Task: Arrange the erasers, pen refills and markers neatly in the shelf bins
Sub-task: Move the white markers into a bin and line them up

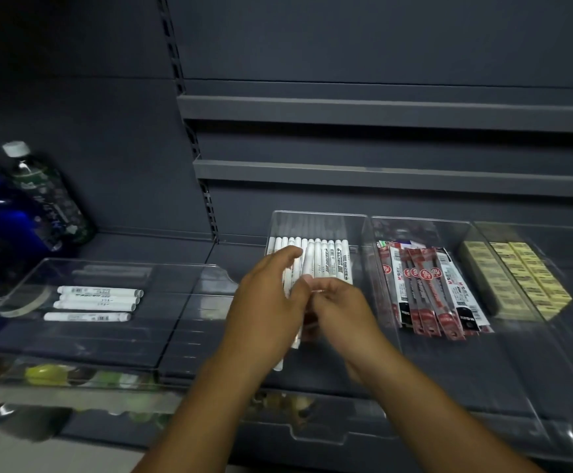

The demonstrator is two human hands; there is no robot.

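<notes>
Head view. Along the dark grey metal shelf [189, 257], clear bins side by side.

In the clear plastic marker bin [319, 216], toward the far end, a tight row of white cylindrical plastic markers [329, 257], all parallel. Above that bin's near half, the left hand [264, 302], fingers curled round a loose bundle of white markers [293, 336], ends poking out below the palm toward the near side. Meeting it from the right, the right hand [343, 312], fingers bent in toward the bundle. Too blurred to tell whether pinching a marker or only steadying.

Just right, flat red-and-white packets of pen refills [428, 291], fanned in a second clear bin [421, 222]. Farther right, pale yellow block erasers [524, 278], lined up in a third clear bin [558, 233]. At left, well apart, a wide clear tray [175, 278] holding four stray white markers [97, 302], lying crosswise. Far left, dark plastic bottles [49, 206].

On handling, a judgement only: light, stiff, smooth barrels, prone to rolling and sliding against one another. Best gripped round mid-barrel as a bunch, ends tapped level, then laid parallel just near of the row. Likely to scatter if let go loosely.
</notes>
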